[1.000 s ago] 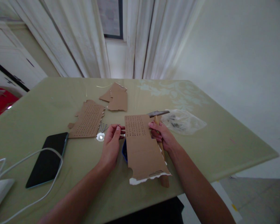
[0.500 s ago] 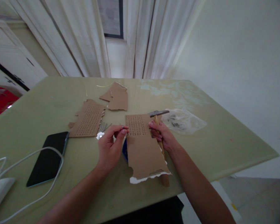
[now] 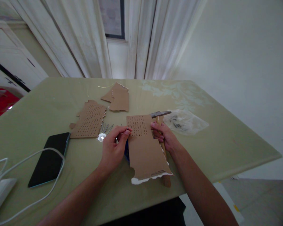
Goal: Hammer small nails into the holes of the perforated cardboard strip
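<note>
My left hand (image 3: 116, 142) is closed in a pinch at the left edge of a punched cardboard piece (image 3: 145, 153). Between its thumb and forefinger is a small dark nail, mostly covered by the fingertips. Rows of holes fill the far part of this cardboard, and its near edge is torn and white. Along the cardboard's right side, my right hand (image 3: 163, 135) wraps around the wooden handle of a hammer (image 3: 160, 114), whose metal head points away from me. A blue object (image 3: 126, 151) shows partly from under the cardboard. Several loose nails (image 3: 105, 128) lie just beyond my left hand.
Another cardboard piece with holes (image 3: 89, 121) lies at left, with torn scraps (image 3: 119, 99) farther back. A clear plastic bag (image 3: 186, 122) with dark contents sits right of the hammer. A phone (image 3: 49, 160), a white cable (image 3: 58, 180) and a power strip (image 3: 2, 191) occupy the near left.
My left hand has shifted slightly right, its fingertips now over the cardboard's edge by the holes. My right hand and the hammer stay in place.
</note>
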A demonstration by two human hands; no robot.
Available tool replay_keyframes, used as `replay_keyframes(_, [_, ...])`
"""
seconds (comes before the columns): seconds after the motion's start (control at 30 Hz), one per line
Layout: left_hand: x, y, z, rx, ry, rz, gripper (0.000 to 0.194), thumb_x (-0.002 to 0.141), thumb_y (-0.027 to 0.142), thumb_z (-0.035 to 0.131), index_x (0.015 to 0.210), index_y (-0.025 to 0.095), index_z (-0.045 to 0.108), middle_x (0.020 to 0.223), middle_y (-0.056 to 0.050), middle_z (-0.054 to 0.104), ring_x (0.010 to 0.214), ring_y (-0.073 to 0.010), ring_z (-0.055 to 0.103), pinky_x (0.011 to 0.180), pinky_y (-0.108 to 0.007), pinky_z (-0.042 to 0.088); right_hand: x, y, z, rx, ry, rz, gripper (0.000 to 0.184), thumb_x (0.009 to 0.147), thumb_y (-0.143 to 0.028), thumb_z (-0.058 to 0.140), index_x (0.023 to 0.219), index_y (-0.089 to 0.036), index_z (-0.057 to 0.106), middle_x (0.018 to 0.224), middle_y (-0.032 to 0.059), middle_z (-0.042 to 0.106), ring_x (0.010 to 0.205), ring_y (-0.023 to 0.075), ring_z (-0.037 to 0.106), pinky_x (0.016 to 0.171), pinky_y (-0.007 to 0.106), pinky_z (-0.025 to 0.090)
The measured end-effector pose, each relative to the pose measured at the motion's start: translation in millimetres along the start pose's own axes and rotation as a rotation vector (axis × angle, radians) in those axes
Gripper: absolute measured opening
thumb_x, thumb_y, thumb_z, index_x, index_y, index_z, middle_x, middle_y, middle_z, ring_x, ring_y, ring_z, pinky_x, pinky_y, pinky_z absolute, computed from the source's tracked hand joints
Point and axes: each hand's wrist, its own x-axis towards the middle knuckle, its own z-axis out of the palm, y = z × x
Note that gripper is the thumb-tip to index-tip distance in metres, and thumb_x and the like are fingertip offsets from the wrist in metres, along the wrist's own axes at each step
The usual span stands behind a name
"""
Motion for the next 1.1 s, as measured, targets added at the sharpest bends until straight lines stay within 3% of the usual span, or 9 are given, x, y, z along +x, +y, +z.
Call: replay_keyframes(1.1, [7.2, 6.6, -3.6, -0.010, -0.049, -0.020, 0.018, 0.095, 0.038, 0.076, 0.089, 0.025, 0.087, 0.082, -0.006, 0.078, 0.071, -0.0206, 0.062, 0.065, -0.031, 0.044, -2.2, -0.5, -0.2, -0.016, -0.005, 0.003, 0.052, 0.070, -0.048, 0.104, 0.075, -0.021, 0.060, 0.051, -0.0124, 0.039, 0.040, 0.0017, 0.018, 0.031, 0.010, 0.022])
